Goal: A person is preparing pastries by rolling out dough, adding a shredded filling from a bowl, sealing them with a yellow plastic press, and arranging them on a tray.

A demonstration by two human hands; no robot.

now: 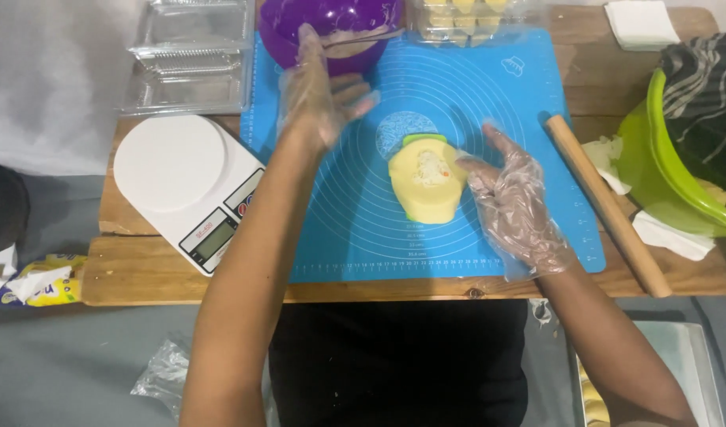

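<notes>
Dough disc lies mid-mat, touching the open right hand on its right side; the open left hand (gloved too) hovers farther off by the purple bowl.

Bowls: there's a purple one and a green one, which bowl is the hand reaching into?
The purple bowl at the mat's far edge: the left hand is at its rim. The green bowl sits far right, untouched.

Gloved left hand raised, loose open grip, gloved right hand lower, fingers spread
</notes>
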